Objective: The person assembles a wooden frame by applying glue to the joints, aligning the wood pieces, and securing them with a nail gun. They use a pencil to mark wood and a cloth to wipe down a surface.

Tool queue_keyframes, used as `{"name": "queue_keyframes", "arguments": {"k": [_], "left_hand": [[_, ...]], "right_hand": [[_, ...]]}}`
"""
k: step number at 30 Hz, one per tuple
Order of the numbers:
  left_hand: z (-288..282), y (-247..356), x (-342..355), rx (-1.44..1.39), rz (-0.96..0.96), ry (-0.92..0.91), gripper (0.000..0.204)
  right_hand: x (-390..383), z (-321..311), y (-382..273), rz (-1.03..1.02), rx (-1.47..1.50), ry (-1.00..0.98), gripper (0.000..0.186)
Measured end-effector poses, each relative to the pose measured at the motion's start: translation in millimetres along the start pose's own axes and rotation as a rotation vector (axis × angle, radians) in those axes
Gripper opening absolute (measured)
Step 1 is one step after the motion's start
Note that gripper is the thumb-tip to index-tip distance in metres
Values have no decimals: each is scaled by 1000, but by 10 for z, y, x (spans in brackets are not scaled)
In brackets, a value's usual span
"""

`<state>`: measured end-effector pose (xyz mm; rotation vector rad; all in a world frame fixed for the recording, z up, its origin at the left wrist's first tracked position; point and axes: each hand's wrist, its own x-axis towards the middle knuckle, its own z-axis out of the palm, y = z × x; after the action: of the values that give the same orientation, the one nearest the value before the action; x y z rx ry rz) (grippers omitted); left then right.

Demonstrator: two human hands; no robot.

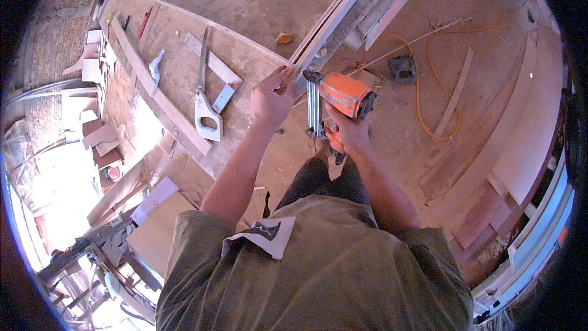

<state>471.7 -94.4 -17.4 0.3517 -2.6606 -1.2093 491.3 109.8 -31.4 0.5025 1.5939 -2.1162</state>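
Observation:
My left hand is at the near corner of a large wooden board, its fingers curled on the pale edge strip. My right hand grips an orange-and-black nail gun, whose nose sits close to that corner, right of my left hand. Left of my left hand, on the work surface, lie a handsaw with a white handle, a metal square and a small pale crumpled item.
An orange hose loops over the floor at the right beside a black case. Long planks line the right side. A long board crosses the left work surface. Cardboard pieces and offcuts are piled at the lower left.

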Motion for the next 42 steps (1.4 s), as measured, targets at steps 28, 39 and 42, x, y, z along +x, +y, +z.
{"name": "queue_keyframes", "arguments": {"k": [28,39,42], "left_hand": [[-104,100,56,-128,-213,-108,39],[-100,82,72,-27,-130,-74,36],[-116,56,61,30,-100,-66,36]], "right_hand": [[-70,96,-46,104,-1,-29,17],[123,10,480,-450,-147,-56,49],[85,-109,565,-685,-655,-102,59]]}}
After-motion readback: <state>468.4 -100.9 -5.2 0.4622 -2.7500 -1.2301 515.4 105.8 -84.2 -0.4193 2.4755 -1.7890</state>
